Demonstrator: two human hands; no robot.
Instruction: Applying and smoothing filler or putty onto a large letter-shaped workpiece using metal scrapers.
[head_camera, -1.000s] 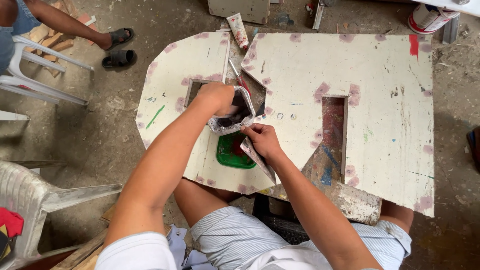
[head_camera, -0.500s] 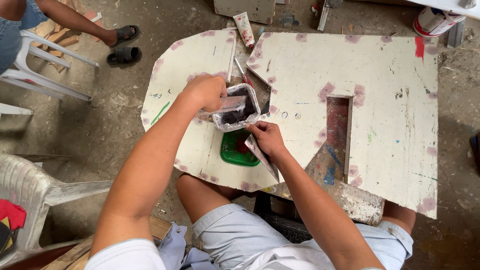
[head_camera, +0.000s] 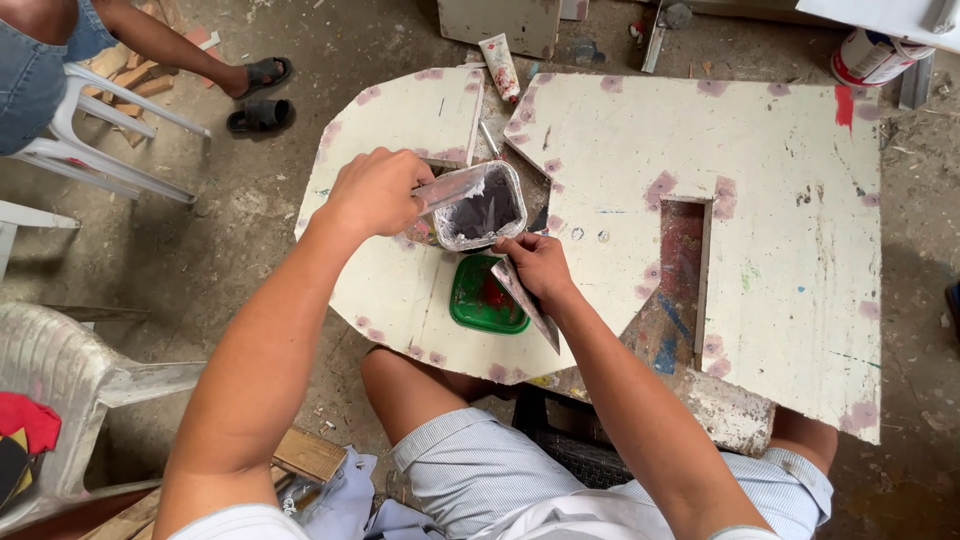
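Over the cream, patch-spotted board (head_camera: 790, 250) on your lap, your left hand (head_camera: 375, 190) was clamped on a flat metal blade (head_camera: 445, 187), whose long axis ran roughly level and pointed right into a small plastic tub (head_camera: 480, 207) of dark filler. Your right hand (head_camera: 537, 265), just below the tub, gripped a putty knife (head_camera: 525, 303); its blade slanted down and to the right, toward you. A green lid (head_camera: 480, 300) lay beneath it, touching the board.
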